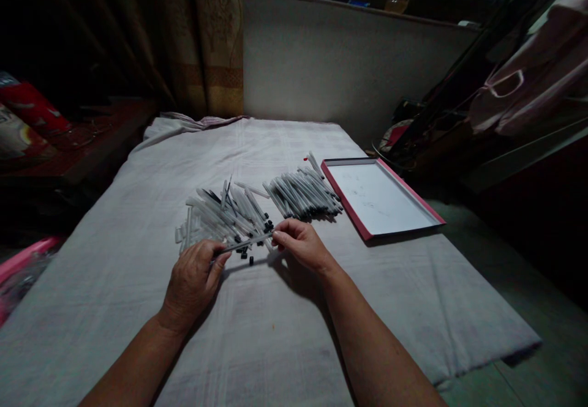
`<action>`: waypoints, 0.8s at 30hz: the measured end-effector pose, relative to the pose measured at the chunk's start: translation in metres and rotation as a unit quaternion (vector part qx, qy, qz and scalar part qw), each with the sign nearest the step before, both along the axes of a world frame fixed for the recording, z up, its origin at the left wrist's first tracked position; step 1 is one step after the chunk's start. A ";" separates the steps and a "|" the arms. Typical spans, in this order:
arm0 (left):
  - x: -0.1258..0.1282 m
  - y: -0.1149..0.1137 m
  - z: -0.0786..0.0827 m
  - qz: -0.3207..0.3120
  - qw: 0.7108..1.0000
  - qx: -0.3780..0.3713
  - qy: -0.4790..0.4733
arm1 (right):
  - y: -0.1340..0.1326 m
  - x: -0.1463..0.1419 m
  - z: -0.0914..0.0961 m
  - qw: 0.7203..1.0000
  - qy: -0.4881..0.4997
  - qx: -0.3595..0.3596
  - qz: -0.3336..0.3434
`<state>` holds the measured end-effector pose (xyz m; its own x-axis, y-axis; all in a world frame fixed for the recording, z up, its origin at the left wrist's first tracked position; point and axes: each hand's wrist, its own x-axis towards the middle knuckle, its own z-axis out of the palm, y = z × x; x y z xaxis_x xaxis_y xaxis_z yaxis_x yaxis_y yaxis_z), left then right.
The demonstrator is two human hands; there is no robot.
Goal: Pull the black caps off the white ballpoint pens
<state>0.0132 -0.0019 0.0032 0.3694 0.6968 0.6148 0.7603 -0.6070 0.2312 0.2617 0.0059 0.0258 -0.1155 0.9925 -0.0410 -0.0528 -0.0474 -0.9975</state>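
Observation:
A slim clear pen (248, 242) is stretched between my two hands just above the cloth. My left hand (195, 275) pinches its left end between thumb and fingers. At the other end, the fingertips of my right hand (301, 242) are closed on the tip. Behind the hands lies a loose pile of clear pen barrels, caps and dark refills (215, 211). Small black plugs (251, 261) are scattered at its near right side. Further right, a neater heap of pens (303, 193) lies side by side, dark ends toward me.
A shallow red-edged box lid (390, 199) with a white inside lies right of the pens. White cloth (285, 346) covers the table. A curtain (215, 46) hangs behind on the left, and pink clothing (528, 82) hangs at the right. A dark side table (92, 144) stands at left.

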 end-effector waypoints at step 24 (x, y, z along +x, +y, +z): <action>0.001 -0.002 0.004 -0.022 0.998 0.002 0.067 | 0.000 0.002 -0.002 0.988 -0.102 0.103 -0.055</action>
